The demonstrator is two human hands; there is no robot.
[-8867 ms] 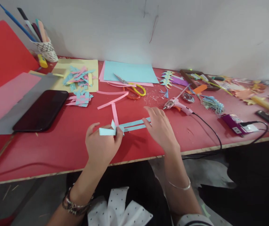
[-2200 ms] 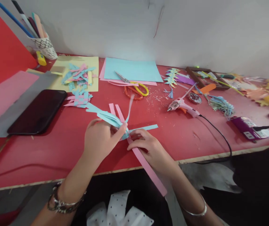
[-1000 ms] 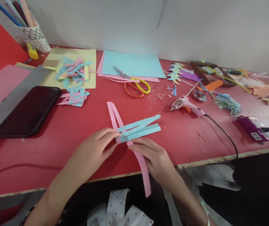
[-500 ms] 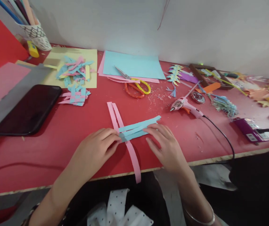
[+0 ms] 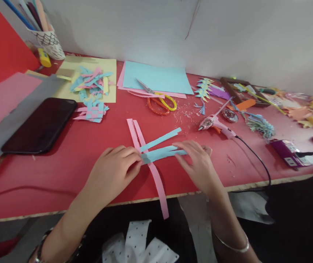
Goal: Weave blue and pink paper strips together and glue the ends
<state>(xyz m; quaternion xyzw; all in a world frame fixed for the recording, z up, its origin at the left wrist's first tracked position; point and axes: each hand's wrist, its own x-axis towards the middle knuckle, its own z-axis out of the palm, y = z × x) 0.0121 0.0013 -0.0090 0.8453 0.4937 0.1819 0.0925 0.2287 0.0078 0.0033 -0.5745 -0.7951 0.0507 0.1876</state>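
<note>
The red table (image 5: 96, 144) spreads before you, a blue sheet (image 5: 170, 78) at its far side and a black phone (image 5: 39, 126) to the left. Your left hand (image 5: 115, 166) pinches the near-centre crossing of blue strips (image 5: 159, 155) and pink strips (image 5: 159, 184); your right hand (image 5: 200, 166) has fingers and thumb about the blue ones' right ends, though whether they grip, you cannot tell. Beyond, right, lies a pink glue gun (image 5: 219, 126); scissors (image 5: 151, 91) overlap the sheet's near edge.
</note>
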